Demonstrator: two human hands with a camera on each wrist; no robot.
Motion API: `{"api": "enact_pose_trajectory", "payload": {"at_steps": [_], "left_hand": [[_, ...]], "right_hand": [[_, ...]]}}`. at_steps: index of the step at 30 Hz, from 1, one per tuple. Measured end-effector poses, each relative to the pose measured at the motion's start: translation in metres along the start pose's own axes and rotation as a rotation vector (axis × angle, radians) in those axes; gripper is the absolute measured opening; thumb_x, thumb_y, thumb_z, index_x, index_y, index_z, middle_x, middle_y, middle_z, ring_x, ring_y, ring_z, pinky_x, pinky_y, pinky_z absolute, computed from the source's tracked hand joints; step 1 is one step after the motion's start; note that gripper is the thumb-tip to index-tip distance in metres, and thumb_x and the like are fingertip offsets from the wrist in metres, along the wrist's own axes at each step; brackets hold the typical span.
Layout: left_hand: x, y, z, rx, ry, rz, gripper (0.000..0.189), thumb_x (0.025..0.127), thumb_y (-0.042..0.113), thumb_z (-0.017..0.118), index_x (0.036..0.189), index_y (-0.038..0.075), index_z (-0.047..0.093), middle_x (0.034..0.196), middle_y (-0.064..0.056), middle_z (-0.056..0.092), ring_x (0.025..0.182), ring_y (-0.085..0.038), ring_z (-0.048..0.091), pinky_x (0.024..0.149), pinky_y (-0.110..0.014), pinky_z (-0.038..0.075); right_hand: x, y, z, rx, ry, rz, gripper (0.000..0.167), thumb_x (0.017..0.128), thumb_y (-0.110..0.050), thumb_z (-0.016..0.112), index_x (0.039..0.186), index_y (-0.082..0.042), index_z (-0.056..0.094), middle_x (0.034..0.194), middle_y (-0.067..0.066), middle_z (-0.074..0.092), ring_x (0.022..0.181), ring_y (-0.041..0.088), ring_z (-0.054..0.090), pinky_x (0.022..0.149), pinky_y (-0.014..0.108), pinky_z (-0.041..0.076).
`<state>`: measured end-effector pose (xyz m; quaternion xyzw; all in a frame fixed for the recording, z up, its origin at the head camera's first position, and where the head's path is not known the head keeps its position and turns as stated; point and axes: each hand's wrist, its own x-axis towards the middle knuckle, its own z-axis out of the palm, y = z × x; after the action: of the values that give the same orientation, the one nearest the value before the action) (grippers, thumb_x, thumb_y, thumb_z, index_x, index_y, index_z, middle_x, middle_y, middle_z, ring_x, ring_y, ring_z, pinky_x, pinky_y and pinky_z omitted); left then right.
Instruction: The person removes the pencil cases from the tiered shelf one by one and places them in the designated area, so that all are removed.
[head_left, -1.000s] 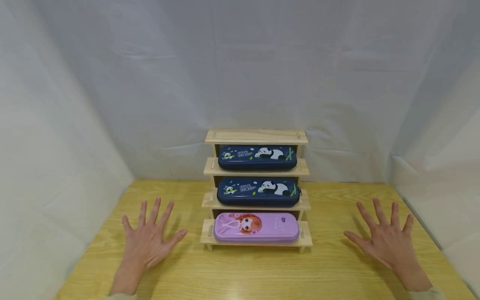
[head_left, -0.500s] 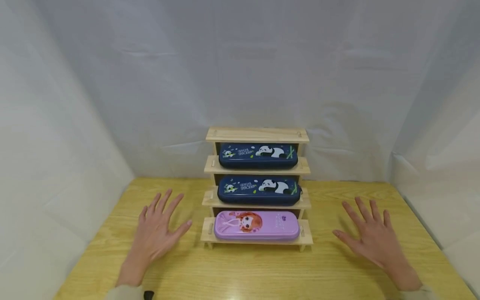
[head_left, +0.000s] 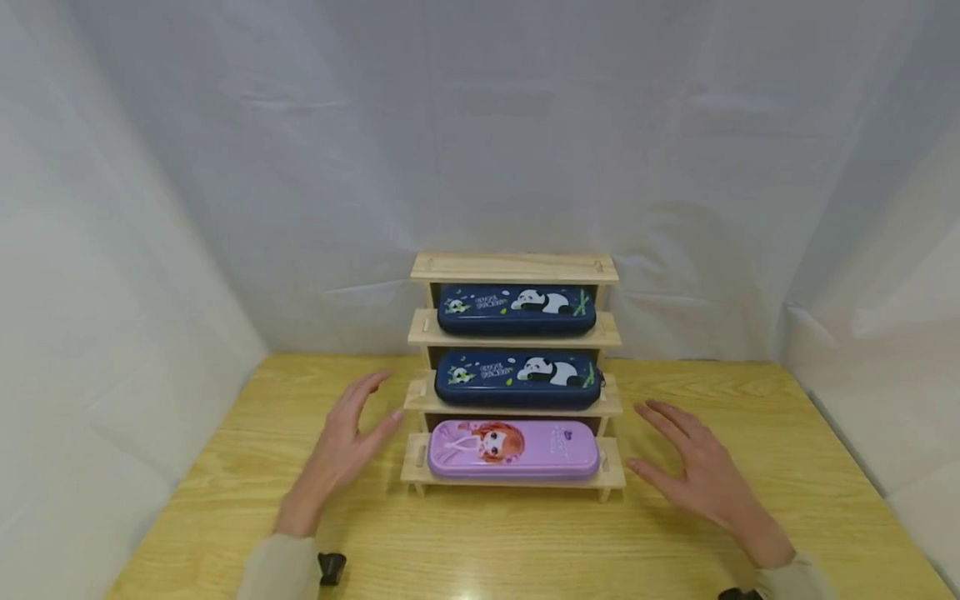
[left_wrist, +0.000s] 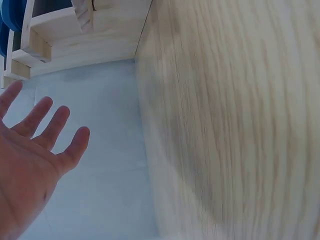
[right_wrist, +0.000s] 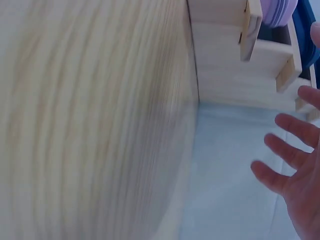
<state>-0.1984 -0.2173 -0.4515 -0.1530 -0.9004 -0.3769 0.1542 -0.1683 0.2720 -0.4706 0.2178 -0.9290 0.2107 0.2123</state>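
A stepped wooden rack (head_left: 514, 267) stands on the table with three pencil cases on its shelves. The lowest shelf bears a purple pencil case (head_left: 513, 450) with a girl's picture. On the shelf above lies a dark blue panda pencil case (head_left: 517, 380), and a similar blue panda pencil case (head_left: 516, 310) sits higher up. My left hand (head_left: 341, 446) hovers just left of the rack, fingers spread and touching nothing. To the rack's right is my right hand (head_left: 697, 467), also apart from it, its fingers extended. Both wrist views show relaxed, separated fingers beside the rack's side.
The yellow wood-grain table (head_left: 510, 550) runs under the rack and both arms. White sheeting (head_left: 517, 150) hangs behind and on both sides. The rack's top shelf bears nothing. A small black piece (head_left: 332, 568) shows at the left sleeve.
Both hands have moved inward toward the rack, the left one rightward and the right one leftward. Their palms have turned more toward each other. The rack and pencil cases have stayed put.
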Motion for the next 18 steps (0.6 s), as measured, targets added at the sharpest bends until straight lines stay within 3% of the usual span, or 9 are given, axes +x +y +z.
{"api": "enact_pose_trajectory", "payload": {"at_steps": [5,11,18], "left_hand": [[0.009,-0.002,0.01,-0.108,-0.006,-0.014,0.058,0.1,0.032,0.065,0.152,0.013,0.047,0.152,-0.016,0.051,0.132,-0.04,0.054,0.102,-0.064,0.046],[0.016,-0.005,0.019,-0.203,-0.048,-0.052,0.054,0.1,0.033,0.067,0.149,0.018,0.05,0.15,-0.011,0.054,0.129,-0.037,0.059,0.102,-0.062,0.048],[0.026,-0.002,0.026,-0.291,-0.069,-0.094,0.05,0.1,0.031,0.067,0.146,0.018,0.054,0.147,-0.009,0.057,0.122,-0.033,0.064,0.099,-0.051,0.053]], "right_hand": [[0.001,-0.008,0.006,0.137,0.011,-0.001,0.072,0.082,-0.027,0.085,0.147,-0.019,0.055,0.14,0.01,0.061,0.126,0.034,0.059,0.098,0.061,0.05],[0.004,-0.01,0.011,0.217,0.07,-0.084,0.072,0.076,-0.016,0.087,0.143,-0.014,0.059,0.129,0.006,0.068,0.11,0.023,0.066,0.087,0.043,0.057],[0.007,-0.016,0.014,0.306,0.053,-0.121,0.068,0.074,-0.012,0.088,0.137,-0.01,0.063,0.119,0.008,0.073,0.1,0.022,0.069,0.081,0.035,0.058]]}}
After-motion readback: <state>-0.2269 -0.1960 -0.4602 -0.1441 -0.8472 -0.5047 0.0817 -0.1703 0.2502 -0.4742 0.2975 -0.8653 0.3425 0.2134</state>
